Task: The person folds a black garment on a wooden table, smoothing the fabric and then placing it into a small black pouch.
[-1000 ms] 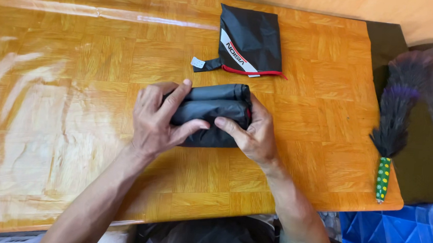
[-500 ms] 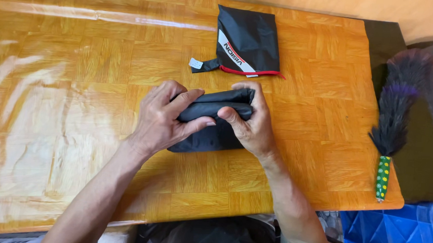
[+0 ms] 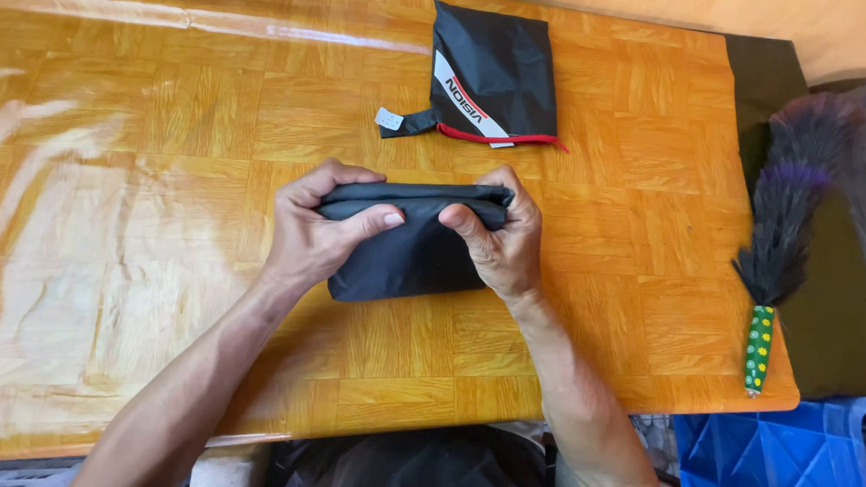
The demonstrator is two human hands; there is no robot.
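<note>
A folded black fabric bundle (image 3: pixel 407 257) lies on the glossy orange wooden table (image 3: pixel 158 156) in front of me. My left hand (image 3: pixel 318 232) grips its left end, with the thumb across the front and the fingers curled over the rolled top edge. My right hand (image 3: pixel 498 243) pinches the right end of the same roll. The lower flap of the fabric lies flat on the table below my thumbs. Farther back lies a black pouch (image 3: pixel 488 76) with a red-edged opening and a white stripe.
A feather duster (image 3: pixel 782 230) with a green dotted handle lies along the table's right edge on a dark strip. A blue plastic crate (image 3: pixel 779 475) stands below at the right. A small white tag (image 3: pixel 390 119) hangs from the pouch's cord.
Both hands have rolled the bundle's far edge toward me and tightened their grip on it. The roll now sits higher, with a flat flap showing below.
</note>
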